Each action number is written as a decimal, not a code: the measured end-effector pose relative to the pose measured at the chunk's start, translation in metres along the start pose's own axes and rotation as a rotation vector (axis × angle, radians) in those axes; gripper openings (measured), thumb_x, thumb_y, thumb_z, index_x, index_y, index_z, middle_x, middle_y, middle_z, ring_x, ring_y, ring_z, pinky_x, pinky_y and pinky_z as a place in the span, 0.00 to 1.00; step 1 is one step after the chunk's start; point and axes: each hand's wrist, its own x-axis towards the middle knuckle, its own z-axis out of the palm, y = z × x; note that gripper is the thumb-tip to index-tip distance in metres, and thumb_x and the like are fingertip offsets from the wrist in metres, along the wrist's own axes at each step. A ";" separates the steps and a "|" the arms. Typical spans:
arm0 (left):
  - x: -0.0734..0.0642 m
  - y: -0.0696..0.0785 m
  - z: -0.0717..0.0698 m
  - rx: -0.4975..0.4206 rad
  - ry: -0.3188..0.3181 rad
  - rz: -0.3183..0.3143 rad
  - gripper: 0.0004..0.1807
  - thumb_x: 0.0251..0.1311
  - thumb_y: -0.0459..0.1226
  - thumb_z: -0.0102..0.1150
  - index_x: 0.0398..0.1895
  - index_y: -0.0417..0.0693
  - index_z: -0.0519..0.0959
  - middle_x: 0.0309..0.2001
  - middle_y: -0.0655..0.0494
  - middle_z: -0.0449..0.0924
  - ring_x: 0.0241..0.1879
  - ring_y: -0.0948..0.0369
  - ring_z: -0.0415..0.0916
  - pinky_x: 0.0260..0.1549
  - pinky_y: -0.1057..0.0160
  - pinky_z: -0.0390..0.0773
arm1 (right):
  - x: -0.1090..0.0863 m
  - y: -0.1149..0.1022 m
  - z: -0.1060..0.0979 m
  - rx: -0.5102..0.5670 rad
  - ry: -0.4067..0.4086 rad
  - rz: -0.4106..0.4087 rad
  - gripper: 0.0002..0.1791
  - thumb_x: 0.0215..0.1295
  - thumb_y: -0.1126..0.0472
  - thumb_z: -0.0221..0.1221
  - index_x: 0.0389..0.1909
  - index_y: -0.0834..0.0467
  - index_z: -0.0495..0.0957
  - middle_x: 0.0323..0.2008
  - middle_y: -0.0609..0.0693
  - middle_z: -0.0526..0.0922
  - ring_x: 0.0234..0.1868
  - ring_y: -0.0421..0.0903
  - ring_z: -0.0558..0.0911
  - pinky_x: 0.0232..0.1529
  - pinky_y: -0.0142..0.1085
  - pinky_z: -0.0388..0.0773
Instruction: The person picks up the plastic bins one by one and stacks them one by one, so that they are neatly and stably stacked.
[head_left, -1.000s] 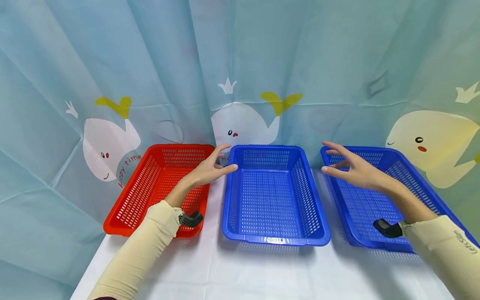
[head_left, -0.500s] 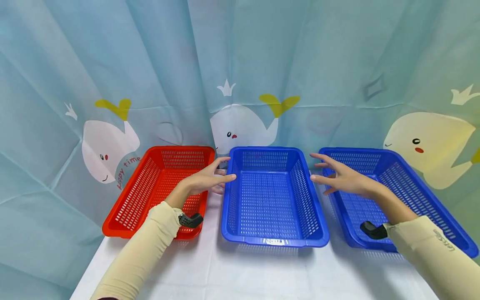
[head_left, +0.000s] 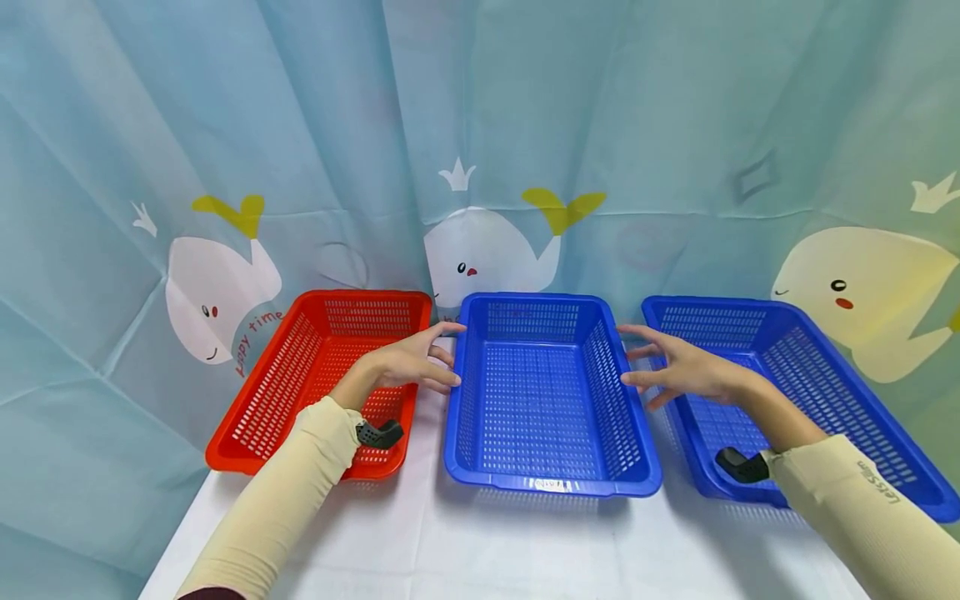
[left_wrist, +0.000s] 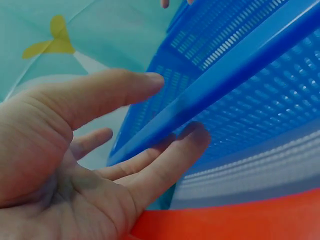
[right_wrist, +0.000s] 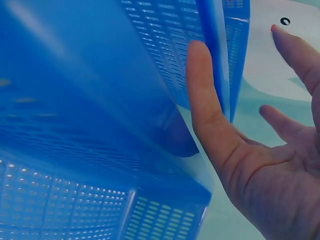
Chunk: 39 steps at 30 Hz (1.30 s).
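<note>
In the head view a blue plastic mesh basket (head_left: 551,485) stands in the middle of the table. My left hand (head_left: 408,362) is at its left rim, over the gap beside the red basket (head_left: 258,400). The left wrist view shows the thumb near the top of the rim and fingertips low against the outer wall. At the opposite side, my right hand (head_left: 690,367) has its fingertips right at the right rim, fingers spread. In the right wrist view one finger (right_wrist: 202,80) overlaps that rim. A second blue basket (head_left: 701,312) lies partly under the right forearm.
A white cloth (head_left: 525,550) covers the table in front of the baskets. Behind them hangs a light blue curtain (head_left: 525,100) with whale prints. Black wrist mounts (head_left: 382,433) stick out from both beige sleeves.
My right hand has moved left, from above the right blue basket to the middle basket's right rim. My left hand has lowered slightly, its thumb shifting from over the middle basket to its rim.
</note>
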 end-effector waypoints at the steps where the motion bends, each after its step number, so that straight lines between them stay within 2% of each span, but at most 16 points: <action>1: 0.000 -0.001 0.000 0.005 -0.001 0.002 0.53 0.58 0.26 0.71 0.82 0.55 0.50 0.62 0.34 0.68 0.53 0.46 0.81 0.51 0.44 0.84 | 0.000 0.001 0.000 0.006 -0.008 0.005 0.51 0.71 0.56 0.66 0.83 0.53 0.42 0.73 0.79 0.52 0.51 0.60 0.84 0.42 0.57 0.86; 5: 0.002 -0.002 0.001 0.014 0.001 0.007 0.51 0.58 0.25 0.70 0.80 0.55 0.53 0.60 0.33 0.70 0.50 0.47 0.82 0.51 0.42 0.83 | 0.001 0.004 0.002 0.027 -0.030 0.024 0.52 0.69 0.59 0.68 0.83 0.55 0.43 0.73 0.79 0.50 0.52 0.61 0.84 0.42 0.56 0.86; 12: 0.006 -0.004 0.003 -0.006 0.028 -0.014 0.49 0.57 0.23 0.69 0.79 0.52 0.55 0.55 0.34 0.72 0.44 0.48 0.84 0.53 0.37 0.79 | 0.002 0.006 0.005 0.024 -0.044 0.025 0.51 0.68 0.62 0.67 0.82 0.62 0.44 0.72 0.80 0.49 0.46 0.58 0.87 0.41 0.53 0.87; 19: 0.008 -0.002 0.005 0.012 0.065 -0.030 0.47 0.57 0.22 0.70 0.78 0.47 0.58 0.50 0.37 0.74 0.39 0.48 0.86 0.54 0.34 0.77 | 0.001 0.008 0.004 0.031 -0.048 0.039 0.51 0.67 0.66 0.67 0.82 0.62 0.45 0.74 0.79 0.46 0.43 0.58 0.87 0.45 0.59 0.85; 27: 0.006 -0.001 0.006 0.017 0.069 -0.032 0.48 0.57 0.22 0.70 0.79 0.45 0.58 0.48 0.38 0.74 0.37 0.49 0.86 0.55 0.34 0.77 | 0.002 0.007 0.006 0.050 -0.063 0.016 0.51 0.67 0.67 0.66 0.81 0.64 0.44 0.73 0.81 0.46 0.44 0.58 0.87 0.44 0.58 0.85; 39: 0.007 -0.002 0.006 0.025 0.067 -0.026 0.46 0.56 0.22 0.70 0.78 0.46 0.60 0.46 0.40 0.75 0.37 0.49 0.85 0.52 0.38 0.80 | 0.004 0.009 0.006 0.042 -0.059 0.023 0.51 0.67 0.68 0.66 0.81 0.64 0.44 0.72 0.80 0.47 0.42 0.58 0.87 0.43 0.57 0.86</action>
